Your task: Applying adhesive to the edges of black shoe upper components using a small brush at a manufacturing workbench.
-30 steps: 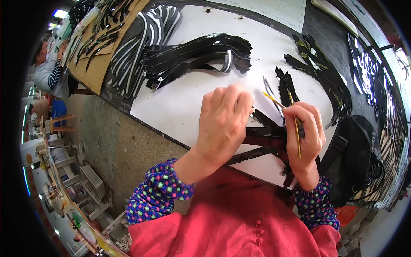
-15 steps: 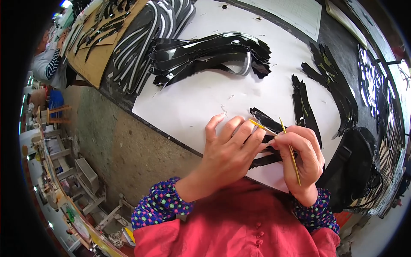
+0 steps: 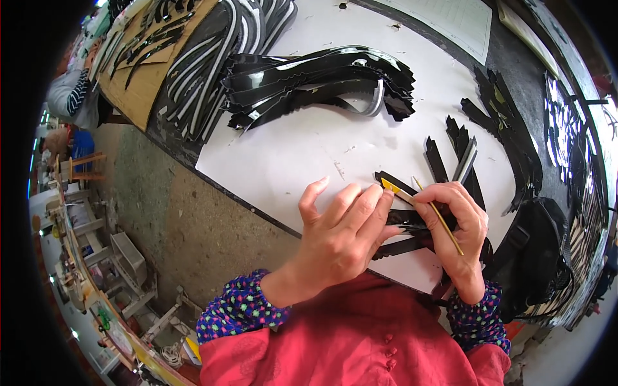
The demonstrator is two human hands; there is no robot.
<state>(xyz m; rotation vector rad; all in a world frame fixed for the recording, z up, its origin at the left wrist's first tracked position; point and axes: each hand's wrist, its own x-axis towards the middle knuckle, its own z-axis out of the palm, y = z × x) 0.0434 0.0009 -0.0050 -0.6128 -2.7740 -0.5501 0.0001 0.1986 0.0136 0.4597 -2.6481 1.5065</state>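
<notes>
My right hand (image 3: 457, 225) is closed in a pinch around a thin yellow stick (image 3: 441, 222), which slants down across its fingers. A small yellow strip (image 3: 394, 188) lies between the two hands, along a short black strip (image 3: 405, 182); whether the right fingertips also grip it is unclear. My left hand (image 3: 344, 225) rests with fingers stretched and apart, its index fingertip beside the yellow strip. Beneath and between both hands are more black strips (image 3: 407, 246) with notched ends, partly covered by my fingers.
A thick bundle of glossy black strips (image 3: 309, 80) lies across the white sheet (image 3: 296, 151). Grey-and-white strips (image 3: 215, 71) are heaped at far left, beside brown cardboard (image 3: 138, 90). More black strips (image 3: 515, 141) and a black bag (image 3: 534, 244) sit at right.
A grey-edged strip and a short black piece now show across the strips beyond my right hand. The yellow strip shows more of its face, and the thin stick has shifted with my right hand.
</notes>
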